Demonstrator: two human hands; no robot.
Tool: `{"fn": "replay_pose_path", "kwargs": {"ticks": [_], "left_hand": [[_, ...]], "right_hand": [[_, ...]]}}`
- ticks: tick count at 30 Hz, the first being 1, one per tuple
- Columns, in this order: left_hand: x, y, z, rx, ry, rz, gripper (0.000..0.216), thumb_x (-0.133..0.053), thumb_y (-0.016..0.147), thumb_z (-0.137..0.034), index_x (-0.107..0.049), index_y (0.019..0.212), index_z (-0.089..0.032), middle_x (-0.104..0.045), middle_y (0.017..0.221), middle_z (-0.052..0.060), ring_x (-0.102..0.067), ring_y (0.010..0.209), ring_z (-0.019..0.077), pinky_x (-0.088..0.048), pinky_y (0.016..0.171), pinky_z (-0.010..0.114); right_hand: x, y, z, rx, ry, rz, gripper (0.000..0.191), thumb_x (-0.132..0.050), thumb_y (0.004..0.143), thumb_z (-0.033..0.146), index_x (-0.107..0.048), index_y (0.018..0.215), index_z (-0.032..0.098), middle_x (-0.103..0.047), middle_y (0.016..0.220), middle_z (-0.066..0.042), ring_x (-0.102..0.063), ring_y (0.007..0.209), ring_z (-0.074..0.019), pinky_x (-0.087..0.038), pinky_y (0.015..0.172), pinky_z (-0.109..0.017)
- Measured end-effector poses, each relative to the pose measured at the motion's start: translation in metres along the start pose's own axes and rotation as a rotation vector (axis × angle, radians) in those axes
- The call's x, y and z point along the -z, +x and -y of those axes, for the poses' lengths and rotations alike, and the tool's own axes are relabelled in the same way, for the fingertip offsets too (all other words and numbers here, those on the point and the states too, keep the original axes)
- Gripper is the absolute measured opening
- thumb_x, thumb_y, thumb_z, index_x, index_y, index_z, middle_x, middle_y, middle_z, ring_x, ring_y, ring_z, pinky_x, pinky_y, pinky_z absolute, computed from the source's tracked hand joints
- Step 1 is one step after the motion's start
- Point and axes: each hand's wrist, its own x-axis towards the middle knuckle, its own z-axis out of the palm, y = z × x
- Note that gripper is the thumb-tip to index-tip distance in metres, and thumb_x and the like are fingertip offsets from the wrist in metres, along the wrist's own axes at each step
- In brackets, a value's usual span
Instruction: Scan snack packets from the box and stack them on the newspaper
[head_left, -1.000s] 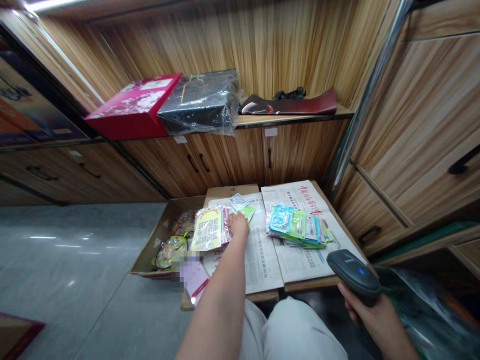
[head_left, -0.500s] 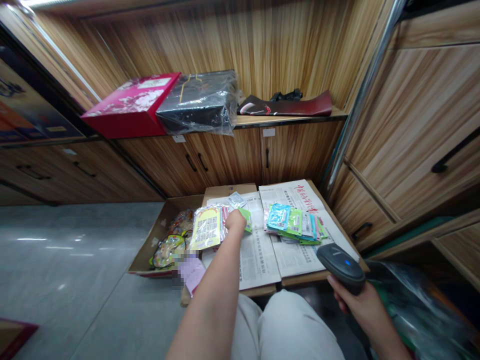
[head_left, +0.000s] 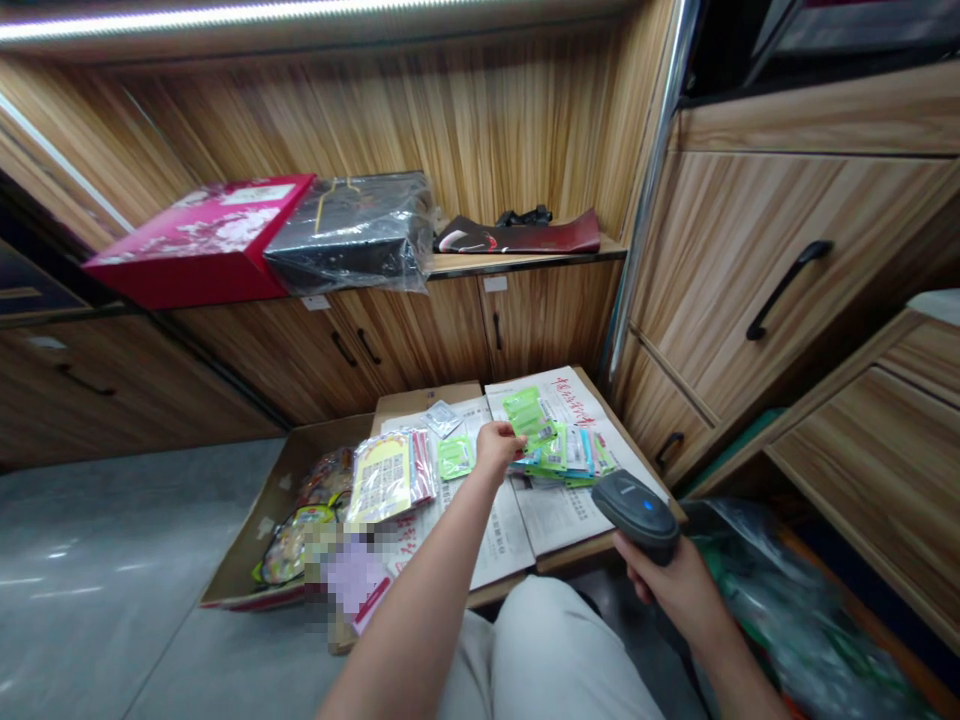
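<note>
My left hand [head_left: 499, 446] reaches out over the newspaper, its fingers closed at the lower edge of a green packet [head_left: 523, 404]. Beneath and beside that packet lies a pile of small green, blue and pink packets [head_left: 577, 455]. Another green packet [head_left: 454, 457] lies flat to the left of the hand. Beside it are a stack of clear-wrapped sheets with a yellow-edged one on top [head_left: 381, 477] and a pale packet [head_left: 443, 419]. My right hand [head_left: 671, 580] grips a dark handheld barcode scanner [head_left: 636, 508] with a lit blue spot, near the newspaper's right edge.
Newspaper [head_left: 499, 545] covers cardboard in front of my knees. An open cardboard box [head_left: 247, 545] with bagged goods stands at left. A red box [head_left: 202, 240] and a plastic-wrapped black box [head_left: 352, 225] sit on the shelf. Plastic bags [head_left: 795, 590] lie at right.
My left hand has moved right from the green packets by the wrapped sheets to the pile, with a green packet in its fingers. The view has turned right; the scanner stays in my right hand.
</note>
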Motion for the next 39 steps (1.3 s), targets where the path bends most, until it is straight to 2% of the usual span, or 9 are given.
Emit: {"fn": "replay_pose_path", "kwargs": {"ticks": [5,10,14,18,22,26,30,36,39], "left_hand": [[-0.017,0.001,0.005,-0.011,0.008,0.014,0.018,-0.075,0.060,0.000,-0.062,0.062,-0.012,-0.058,0.058,-0.002,-0.056,0.048,0.0086,-0.051,0.050,0.021],[-0.018,0.003,0.009,0.005,0.021,0.041,0.016,-0.075,0.060,-0.002,-0.065,0.065,-0.012,-0.064,0.064,0.001,-0.059,0.053,0.0101,-0.053,0.053,0.023],[-0.017,0.003,0.008,-0.036,0.021,0.033,0.015,-0.075,0.060,-0.005,-0.063,0.064,-0.012,-0.060,0.060,-0.001,-0.058,0.052,0.0096,-0.053,0.053,0.023],[-0.011,0.008,0.001,-0.101,-0.012,-0.023,0.013,-0.075,0.063,-0.012,-0.064,0.070,-0.013,-0.061,0.064,0.000,-0.058,0.056,0.0099,-0.054,0.056,0.024],[-0.006,0.016,-0.007,-0.144,-0.041,-0.147,0.013,-0.068,0.074,-0.020,-0.065,0.084,-0.014,-0.064,0.075,0.002,-0.061,0.064,0.0096,-0.056,0.061,0.022],[-0.004,0.018,-0.007,-0.060,-0.033,-0.193,0.014,-0.068,0.075,-0.019,-0.064,0.087,-0.013,-0.061,0.074,0.002,-0.059,0.061,0.0083,-0.054,0.059,0.021],[-0.008,0.016,0.001,0.068,-0.036,-0.159,0.015,-0.071,0.071,-0.011,-0.062,0.083,-0.013,-0.056,0.066,-0.002,-0.055,0.055,0.0066,-0.051,0.054,0.019],[-0.028,0.015,0.013,0.133,-0.050,-0.054,0.023,-0.078,0.066,-0.012,-0.064,0.084,-0.013,-0.059,0.063,-0.002,-0.057,0.055,0.0088,-0.051,0.056,0.022],[-0.040,0.015,0.021,0.147,-0.007,-0.036,0.019,-0.076,0.068,-0.011,-0.064,0.083,-0.014,-0.060,0.065,-0.002,-0.061,0.058,0.0110,-0.053,0.059,0.024]], "right_hand": [[0.004,0.001,0.002,0.041,-0.052,-0.019,0.040,-0.074,0.068,0.053,-0.057,0.053,0.021,-0.055,0.040,0.000,-0.050,0.032,-0.0150,-0.038,0.034,-0.026],[0.007,0.003,-0.001,0.030,-0.052,-0.024,0.045,-0.074,0.069,0.056,-0.052,0.049,0.022,-0.053,0.039,0.001,-0.050,0.032,-0.0144,-0.038,0.035,-0.025],[0.007,0.002,0.000,0.007,0.002,-0.038,0.043,-0.075,0.068,0.056,-0.056,0.053,0.021,-0.055,0.042,0.001,-0.051,0.033,-0.0143,-0.038,0.034,-0.025],[0.008,0.003,0.002,-0.003,0.048,-0.062,0.040,-0.076,0.068,0.055,-0.061,0.059,0.019,-0.057,0.045,0.000,-0.051,0.035,-0.0142,-0.039,0.033,-0.024],[0.012,0.007,0.000,0.012,0.038,-0.083,0.042,-0.079,0.066,0.054,-0.059,0.055,0.019,-0.056,0.044,0.000,-0.051,0.034,-0.0138,-0.040,0.033,-0.024],[0.015,0.009,-0.002,0.012,0.038,-0.100,0.043,-0.077,0.066,0.056,-0.061,0.055,0.018,-0.056,0.045,-0.001,-0.051,0.035,-0.0134,-0.040,0.033,-0.024],[0.016,0.009,-0.003,-0.013,0.049,-0.114,0.045,-0.076,0.067,0.059,-0.062,0.059,0.017,-0.057,0.046,-0.001,-0.051,0.035,-0.0133,-0.041,0.033,-0.024],[0.019,0.011,-0.005,-0.015,0.043,-0.112,0.049,-0.076,0.065,0.063,-0.062,0.058,0.017,-0.057,0.046,-0.001,-0.050,0.035,-0.0130,-0.039,0.033,-0.024],[0.021,0.012,-0.007,-0.021,0.045,-0.115,0.049,-0.075,0.065,0.064,-0.064,0.060,0.016,-0.057,0.046,-0.001,-0.051,0.035,-0.0137,-0.039,0.033,-0.024]]}}
